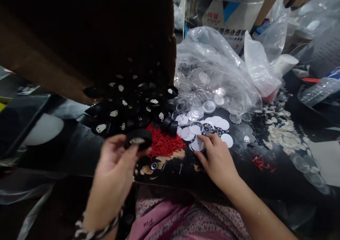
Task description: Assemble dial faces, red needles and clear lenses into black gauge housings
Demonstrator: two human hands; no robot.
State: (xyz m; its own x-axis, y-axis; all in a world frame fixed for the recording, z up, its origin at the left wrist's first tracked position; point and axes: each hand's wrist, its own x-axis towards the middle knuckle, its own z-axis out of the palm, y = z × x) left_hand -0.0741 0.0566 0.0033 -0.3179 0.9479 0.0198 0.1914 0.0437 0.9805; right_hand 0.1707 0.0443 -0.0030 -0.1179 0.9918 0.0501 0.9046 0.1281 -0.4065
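Left hand (114,162): lower left of centre, thumb and fingers clasped round 1 black round case (138,139), which is held up off the table (287,176) and slightly blurred.
Right hand (219,162): right of centre, thumb and index fingertips at a white disc (196,143); I cannot tell whether they pinch it or only touch it.
Black case: just left of the red pile; a pale part shows in its face, so this unit looks begun but unfinished.
Black units (132,109): many in the left centre, at the mouth of the cardboard box (23,52); most show a pale plate, so that fitting seems done on them, though no white disc shows on them.
White discs and printed dials (208,128): loose near the centre, apparently unused so far.
Red pieces (167,144): heaped at centre, plenty left.
Clear covers (196,110): loose right of centre, some under the plastic bag (220,62); these also look unused.
Pale plates (281,132): scattered at the right, many remaining.
Hidden: the box interior at upper left is too dark to count units; the left fingers cover part of the case; the box is cut off by the frame's edge.
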